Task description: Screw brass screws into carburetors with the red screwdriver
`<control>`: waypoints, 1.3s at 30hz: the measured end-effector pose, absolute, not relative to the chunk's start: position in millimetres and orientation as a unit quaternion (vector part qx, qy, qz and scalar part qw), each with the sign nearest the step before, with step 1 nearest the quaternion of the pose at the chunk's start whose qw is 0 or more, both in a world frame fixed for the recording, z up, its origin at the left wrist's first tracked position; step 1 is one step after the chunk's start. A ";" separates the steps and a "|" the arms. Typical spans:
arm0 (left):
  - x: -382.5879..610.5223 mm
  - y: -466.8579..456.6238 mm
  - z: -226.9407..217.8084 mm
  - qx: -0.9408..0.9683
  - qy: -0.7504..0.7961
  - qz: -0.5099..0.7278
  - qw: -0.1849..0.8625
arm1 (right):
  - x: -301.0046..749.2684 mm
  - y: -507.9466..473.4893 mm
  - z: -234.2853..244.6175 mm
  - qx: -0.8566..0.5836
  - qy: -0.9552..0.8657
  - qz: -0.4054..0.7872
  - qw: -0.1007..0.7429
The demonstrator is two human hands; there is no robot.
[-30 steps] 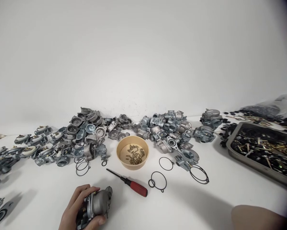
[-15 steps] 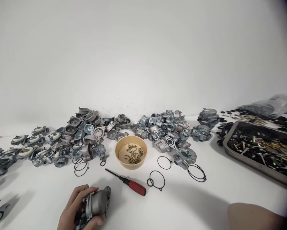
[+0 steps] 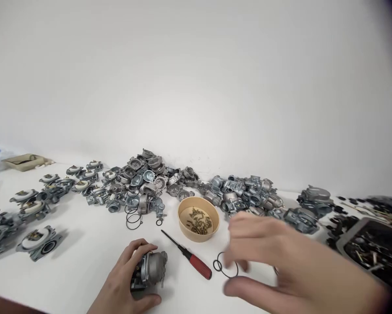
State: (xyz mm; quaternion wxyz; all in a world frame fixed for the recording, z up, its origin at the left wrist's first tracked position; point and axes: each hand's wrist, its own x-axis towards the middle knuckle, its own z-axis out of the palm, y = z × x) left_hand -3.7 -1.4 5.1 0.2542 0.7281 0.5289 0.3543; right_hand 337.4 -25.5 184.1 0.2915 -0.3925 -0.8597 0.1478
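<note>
Carburetor point(image 3: 156, 267) looks cast metal, dull grey. Screws point(image 3: 199, 224): brassy metal, shiny. Bowl point(image 3: 185, 229) smooth, matt; paper or plastic, can't tell. Screwdriver handle point(image 3: 200, 266) reads as smooth plastic, shaft point(image 3: 172, 238) dark metal. Rings point(image 3: 134, 229) look rubbery. Table point(image 3: 84, 257) smooth; wall point(image 3: 196, 87) matt.

Screwdriver point(image 3: 199, 265) obstacle between left hand point(image 3: 120, 280) and bowl point(image 3: 198, 236)

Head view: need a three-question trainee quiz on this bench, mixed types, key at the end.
1. Which hand is gripping the metal part?
2. True or false: the screwdriver lies on the table, outside the bowl.
3. What does the bowl hold?
a) black rings
b) small brass-coloured pieces
c) white plastic parts

Key:
1. The left hand.
2. True.
3. b
</note>
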 end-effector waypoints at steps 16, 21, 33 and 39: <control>21.9 -16.4 -3.1 0.612 0.391 0.524 0.444 | 243.0 -10.8 112.6 -0.365 -0.862 0.283 0.209; 29.7 -33.7 7.8 0.633 0.374 0.489 0.470 | 251.1 -42.2 104.9 -0.429 -0.824 0.268 0.255; 21.3 -39.1 31.8 0.757 0.372 0.348 0.410 | 379.0 -71.4 129.0 -0.653 -0.633 0.044 0.413; -8.5 -16.3 29.1 0.760 0.446 0.340 0.328 | 498.4 -28.8 119.1 -0.838 -0.497 -0.065 0.218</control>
